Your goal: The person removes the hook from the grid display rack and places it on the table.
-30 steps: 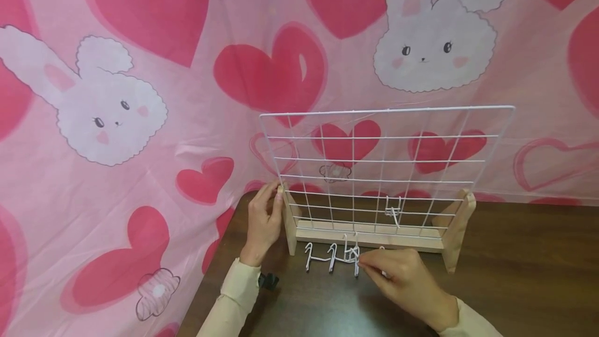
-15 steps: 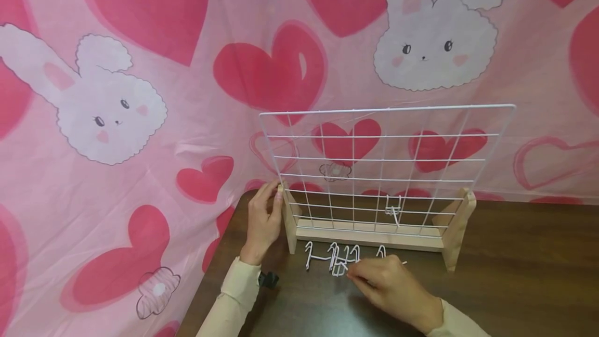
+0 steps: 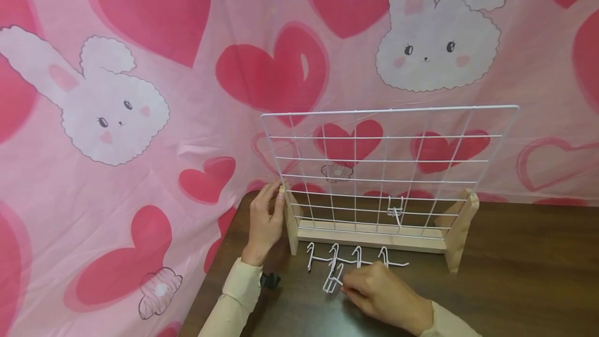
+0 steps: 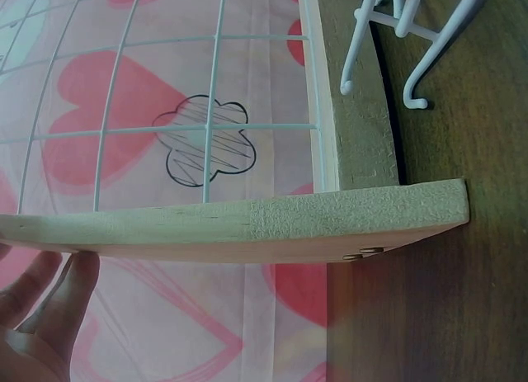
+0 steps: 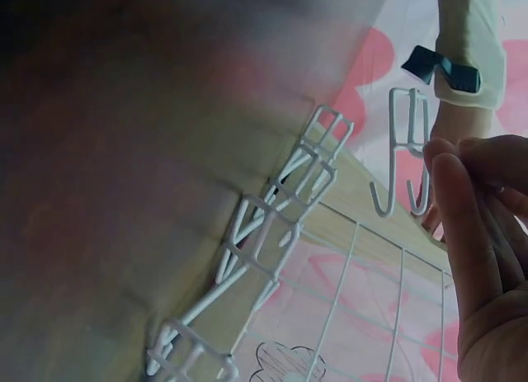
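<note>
Between thumb and fingertips my right hand (image 3: 386,293) pinches a white wire hook (image 3: 331,283), held low in front of the rack. In the right wrist view the hook's double prongs (image 5: 393,151) stand out past the fingertips. My left hand (image 3: 264,225) touches the left wooden side panel (image 3: 291,222) of the rack near its top; its fingers (image 4: 70,304) show against the panel's edge in the left wrist view. One hook (image 3: 395,211) hangs on the white wire grid (image 3: 390,111), low and right of centre. Several similar hooks (image 3: 310,256) lie in a row before the rack.
The rack's right wooden panel (image 3: 460,233) and its base board (image 3: 323,231) stand on the dark brown table (image 3: 529,269). Close behind hangs a pink cloth (image 3: 196,103) with hearts and rabbits. A black clip-like object (image 3: 270,280) is at the left wrist.
My right hand has moved left and nearer to me, taking the pinched hook away from the grid's bottom; the hook has tilted over. The left hand stays at the panel.
</note>
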A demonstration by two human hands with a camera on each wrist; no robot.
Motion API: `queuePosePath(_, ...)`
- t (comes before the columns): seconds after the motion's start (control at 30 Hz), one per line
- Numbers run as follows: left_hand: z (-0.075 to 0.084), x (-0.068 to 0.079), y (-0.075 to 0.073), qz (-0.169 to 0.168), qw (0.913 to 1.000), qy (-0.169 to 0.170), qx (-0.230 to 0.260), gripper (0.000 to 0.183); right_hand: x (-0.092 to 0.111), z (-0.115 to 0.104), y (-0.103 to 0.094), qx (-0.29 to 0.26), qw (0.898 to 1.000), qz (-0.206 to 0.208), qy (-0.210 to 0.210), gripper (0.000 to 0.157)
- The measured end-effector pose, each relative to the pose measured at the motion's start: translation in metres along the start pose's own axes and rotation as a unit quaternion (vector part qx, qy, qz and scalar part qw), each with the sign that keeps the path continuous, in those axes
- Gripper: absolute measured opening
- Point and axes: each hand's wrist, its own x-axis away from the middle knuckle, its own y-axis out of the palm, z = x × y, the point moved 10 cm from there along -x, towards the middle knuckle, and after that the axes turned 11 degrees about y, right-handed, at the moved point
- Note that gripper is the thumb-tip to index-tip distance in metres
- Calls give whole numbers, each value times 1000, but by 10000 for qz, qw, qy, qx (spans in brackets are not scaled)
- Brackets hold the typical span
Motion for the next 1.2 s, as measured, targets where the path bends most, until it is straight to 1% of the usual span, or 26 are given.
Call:
queuePosePath(0.2,1,-1,0,0,10000,6,3,30,2,1,10,44,9998,-189,43,36)
queuePosePath(0.4,1,-2,0,0,10000,37,10,30,2,3,13,163,9994,-307,52,36)
queuePosePath(0.77,0,0,0,34,10000,46,23,31,4,10,20,352,9957,-782,355,37)
queuePosePath(0.87,0,-1,0,45,10000,29,15,31,4,12,22,424,9948,-838,392,38)
queuePosePath(1.03,1,-2,-1,51,9999,97,4,30,4,14,25,464,9933,-950,471,36)
queuePosePath(1.2,0,0,0,-2,10000,28,-48,30,5,17,26,802,9908,-929,567,34)
